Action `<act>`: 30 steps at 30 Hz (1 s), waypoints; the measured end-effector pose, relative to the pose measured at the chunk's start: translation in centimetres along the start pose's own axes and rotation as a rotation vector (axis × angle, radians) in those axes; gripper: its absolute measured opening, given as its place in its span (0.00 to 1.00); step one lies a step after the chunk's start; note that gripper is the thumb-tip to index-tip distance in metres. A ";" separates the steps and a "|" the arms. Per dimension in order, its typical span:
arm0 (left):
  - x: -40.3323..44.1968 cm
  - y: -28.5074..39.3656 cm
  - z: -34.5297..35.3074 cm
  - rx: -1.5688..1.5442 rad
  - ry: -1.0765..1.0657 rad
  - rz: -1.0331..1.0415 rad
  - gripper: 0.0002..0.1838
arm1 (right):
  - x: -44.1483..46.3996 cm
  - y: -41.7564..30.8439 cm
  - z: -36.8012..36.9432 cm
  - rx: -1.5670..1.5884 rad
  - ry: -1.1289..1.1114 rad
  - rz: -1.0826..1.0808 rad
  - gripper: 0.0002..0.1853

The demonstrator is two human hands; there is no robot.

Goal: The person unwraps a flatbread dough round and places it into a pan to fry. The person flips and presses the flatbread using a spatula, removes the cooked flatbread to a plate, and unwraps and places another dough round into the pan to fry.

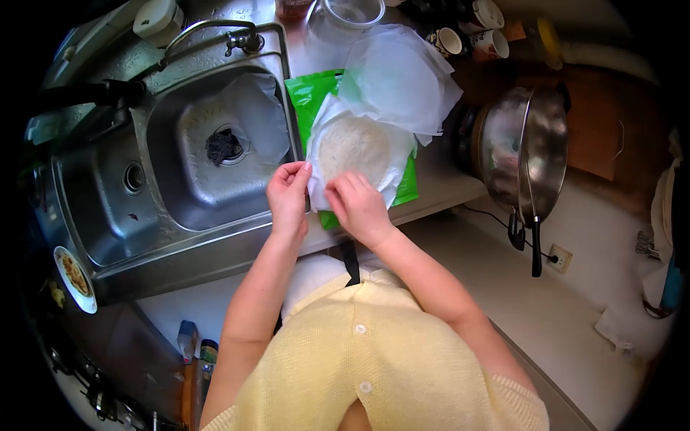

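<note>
A round, pale flat piece of dough lies on a white sheet, which rests on a green plastic package. At the sheet's left edge, my left hand is closed, thumb and fingertip pinching the edge. My right hand sits over the dough's near edge with its fingers drawn together; whatever they grip is hidden beneath them. Behind the dough, several translucent round sheets lie loosely overlapped on the package and counter.
To the left is a steel double sink with a translucent sheet and dark scraps by the drain. A large steel pan stands at right. A clear bowl and cups are behind. A plate of food is at far left.
</note>
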State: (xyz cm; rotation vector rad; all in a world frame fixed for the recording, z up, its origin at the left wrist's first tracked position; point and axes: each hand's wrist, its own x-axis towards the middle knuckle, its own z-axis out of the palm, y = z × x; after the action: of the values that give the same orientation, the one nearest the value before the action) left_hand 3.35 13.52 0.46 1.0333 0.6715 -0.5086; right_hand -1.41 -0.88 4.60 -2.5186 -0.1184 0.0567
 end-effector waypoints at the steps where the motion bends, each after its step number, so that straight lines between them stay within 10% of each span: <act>1: -0.1 0.3 0.1 -0.036 -0.017 -0.033 0.05 | -0.2 0.1 -0.2 0.083 -0.009 0.067 0.11; 6: -0.9 0.9 0.7 -0.157 -0.103 -0.124 0.03 | -0.5 -0.5 -1.7 0.406 -0.007 0.284 0.10; 12: -0.1 -1.3 0.3 -0.168 -0.021 -0.032 0.09 | 0.7 0.1 0.6 0.011 0.067 0.149 0.10; 30: -2.5 0.0 3.8 0.039 -0.247 -0.121 0.18 | -1.6 1.5 -5.1 0.975 -0.086 0.626 0.10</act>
State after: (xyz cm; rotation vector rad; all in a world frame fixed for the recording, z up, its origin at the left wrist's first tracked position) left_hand 2.65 10.25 3.56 0.9506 0.5077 -0.7439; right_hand -2.49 -5.21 7.87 -1.4952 0.5410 0.3745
